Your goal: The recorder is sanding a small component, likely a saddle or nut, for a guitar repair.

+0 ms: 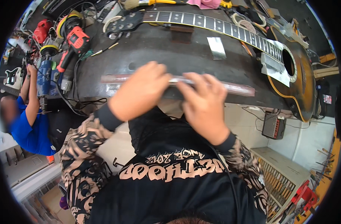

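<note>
A long, narrow, reddish-brown bar with a shiny strip along its top lies across the front of the dark workbench. My left hand is closed over the bar left of its middle, fingers curled. Just to the right, my right hand pinches at the shiny strip, thumb and fingers close together and slightly blurred. Beyond both hands rests an acoustic guitar, its fretted neck running along the far side and its sunburst body at the right. Pale sheets cover part of its top.
Power tools, including a red polisher and a blue drill, crowd the left end with loose cables. A silvery sheet lies below the neck. Another person in a blue shirt works at the left. A small amplifier stands beyond the bench's front edge.
</note>
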